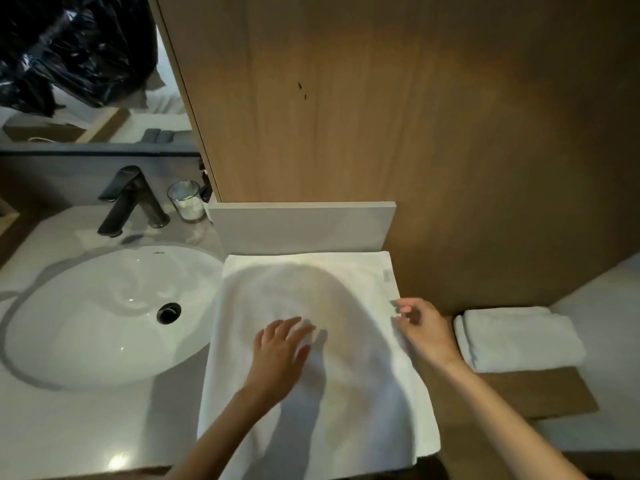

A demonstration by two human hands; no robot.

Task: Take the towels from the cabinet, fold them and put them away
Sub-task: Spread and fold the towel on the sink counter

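A white towel lies spread flat on the counter to the right of the sink, its near edge hanging over the counter front. My left hand rests flat on the towel's middle with fingers spread. My right hand is at the towel's right edge, its fingertips curled at the hem; whether they pinch it is unclear. A folded white towel sits on a lower wooden shelf to the right.
A white oval sink with a dark faucet fills the left side. A glass cup stands beside the faucet. A wooden panel rises behind the towel. A mirror is at the upper left.
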